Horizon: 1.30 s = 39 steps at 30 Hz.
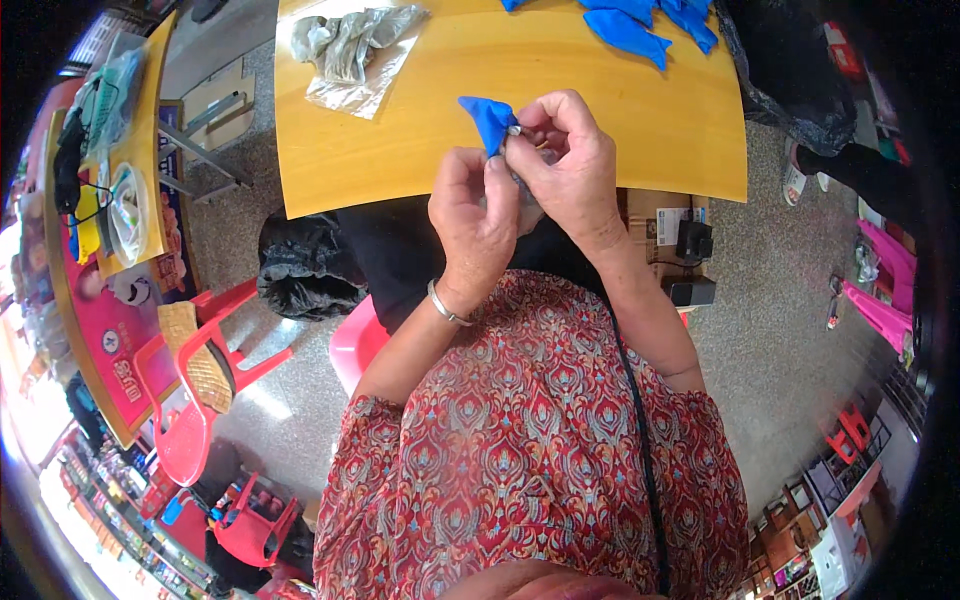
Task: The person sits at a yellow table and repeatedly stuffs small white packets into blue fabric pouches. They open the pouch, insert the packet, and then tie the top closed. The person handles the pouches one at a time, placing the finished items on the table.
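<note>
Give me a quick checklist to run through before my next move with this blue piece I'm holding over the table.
1. Blue piece held by both hands: ok, the left hand pinches it from below and the right hand from the side.
2. Small silvery part at the right hand's fingertips: cannot tell what it is, too small.
3. Work sits over the wooden table: ok, bare surface lies just under the hands.
4. Other blue pieces within view: ok, grouped at the table's far edge.
5. Clear plastic bag with grey material: ok, lying far left, apart from the hands.
</note>
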Motion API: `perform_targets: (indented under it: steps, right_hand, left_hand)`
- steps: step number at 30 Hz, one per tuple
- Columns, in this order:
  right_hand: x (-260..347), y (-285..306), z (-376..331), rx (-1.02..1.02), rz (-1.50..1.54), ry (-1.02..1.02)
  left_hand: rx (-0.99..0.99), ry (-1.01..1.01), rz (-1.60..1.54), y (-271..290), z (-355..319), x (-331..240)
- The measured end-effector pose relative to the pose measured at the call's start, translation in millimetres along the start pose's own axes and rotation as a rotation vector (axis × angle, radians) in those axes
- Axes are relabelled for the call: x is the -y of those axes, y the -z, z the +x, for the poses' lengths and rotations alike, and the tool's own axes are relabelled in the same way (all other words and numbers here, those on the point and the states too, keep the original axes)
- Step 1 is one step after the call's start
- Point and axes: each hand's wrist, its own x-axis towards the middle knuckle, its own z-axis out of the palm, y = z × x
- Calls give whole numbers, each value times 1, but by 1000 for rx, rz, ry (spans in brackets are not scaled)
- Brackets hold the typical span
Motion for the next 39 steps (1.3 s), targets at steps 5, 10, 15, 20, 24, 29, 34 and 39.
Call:
perform_targets:
  steps: [5,10,15,20,24,29,34,39]
  right_hand:
    - [-5,12,-2,338,361,-121]
    - [0,15,-9,406,241,100]
    - [2,26,-3,496,19,173]
    - [0,34,9,577,-9,243]
    - [-4,36,6,582,-18,251]
    - [-7,30,2,500,-114,298]
    - [-24,22,1,478,313,31]
    - [-9,33,8,620,690,-327]
  left_hand:
    - [-41,36,-52,2,10,0]
    - [11,168,-282,14,15,-10]
    - [153,35,-161,24,12,-13]
    - [224,-113,2,34,18,-2]
    - [348,-188,75,37,18,-3]
    - [316,-146,102,27,13,-4]
    - [298,-270,40,23,24,6]
    - [125,-126,-128,22,42,-8]
